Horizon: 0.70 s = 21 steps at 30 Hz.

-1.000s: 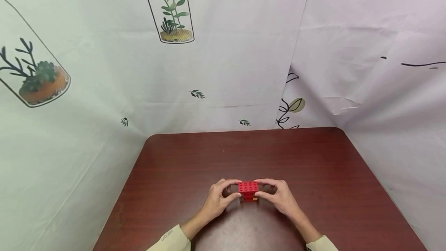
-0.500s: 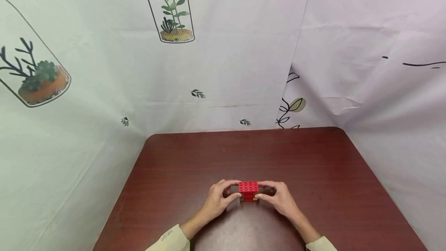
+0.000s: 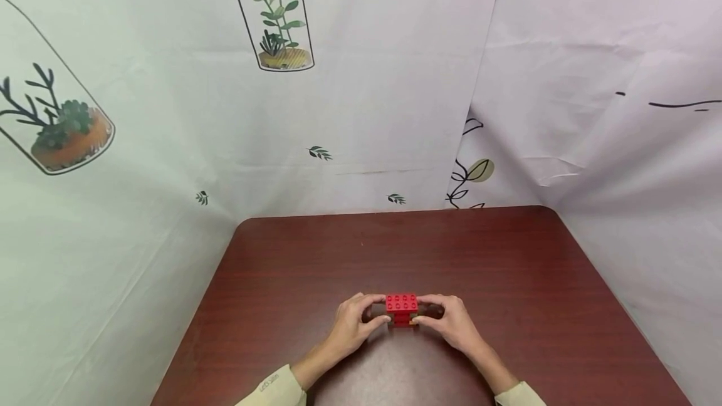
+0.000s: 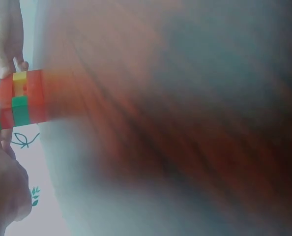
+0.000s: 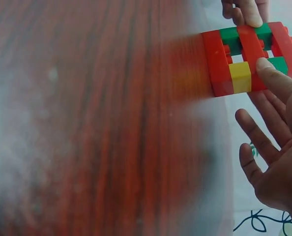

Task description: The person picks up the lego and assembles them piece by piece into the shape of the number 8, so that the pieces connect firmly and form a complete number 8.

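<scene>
A stack of toy building bricks (image 3: 402, 303) stands upright on the table, its red studded top facing up. Red layers alternate with small green bricks and a yellow brick (image 5: 241, 77), with gaps between them in the right wrist view. My left hand (image 3: 350, 324) holds the stack's left side between thumb and fingers. From the right side, my right hand (image 3: 459, 326) pinches it the same way, its thumb lying near a green brick (image 5: 277, 64) in the upper layer. The left wrist view shows only part of the stack (image 4: 35, 96), at its left edge.
The dark reddish-brown table (image 3: 395, 249) has rounded far corners. White fabric walls (image 3: 366, 111) printed with plants enclose its back and sides. Much of the tabletop is blurred in both wrist views.
The index fingers of both hands have shifted slightly down from the stack's top edge. The stack stays in place.
</scene>
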{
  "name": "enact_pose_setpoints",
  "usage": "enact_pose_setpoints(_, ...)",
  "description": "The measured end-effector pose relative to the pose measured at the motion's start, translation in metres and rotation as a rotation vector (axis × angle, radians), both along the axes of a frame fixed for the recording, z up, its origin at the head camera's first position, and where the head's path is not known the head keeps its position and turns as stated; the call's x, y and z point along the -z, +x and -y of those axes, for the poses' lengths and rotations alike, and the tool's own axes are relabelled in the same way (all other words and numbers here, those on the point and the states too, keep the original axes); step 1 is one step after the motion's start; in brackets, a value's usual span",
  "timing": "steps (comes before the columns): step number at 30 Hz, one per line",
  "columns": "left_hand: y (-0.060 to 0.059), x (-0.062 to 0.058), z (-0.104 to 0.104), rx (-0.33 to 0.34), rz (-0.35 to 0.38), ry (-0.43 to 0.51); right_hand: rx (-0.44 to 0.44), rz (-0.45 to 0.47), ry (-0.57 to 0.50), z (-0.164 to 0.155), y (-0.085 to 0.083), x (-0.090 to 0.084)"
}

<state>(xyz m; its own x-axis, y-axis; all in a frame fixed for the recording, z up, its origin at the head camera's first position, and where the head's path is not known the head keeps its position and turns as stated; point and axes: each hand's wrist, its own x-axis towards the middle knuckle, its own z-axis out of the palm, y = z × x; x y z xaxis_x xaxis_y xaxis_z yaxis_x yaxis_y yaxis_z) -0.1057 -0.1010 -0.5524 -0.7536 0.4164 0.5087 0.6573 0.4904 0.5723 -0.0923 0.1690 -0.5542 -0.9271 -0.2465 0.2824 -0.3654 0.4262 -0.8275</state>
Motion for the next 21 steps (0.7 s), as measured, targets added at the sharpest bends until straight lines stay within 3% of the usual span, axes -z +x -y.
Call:
enact_pose_setpoints(11, 0.003, 0.0001, -0.001, -0.051, 0.057, -0.085, -0.001, 0.035, 0.006, -0.0007, -0.0009, 0.0026)
enact_pose_setpoints(21, 0.0017, 0.0071, -0.0001, -0.058, 0.031, -0.054, 0.009, 0.038, -0.023, -0.0007, 0.0027, 0.0027)
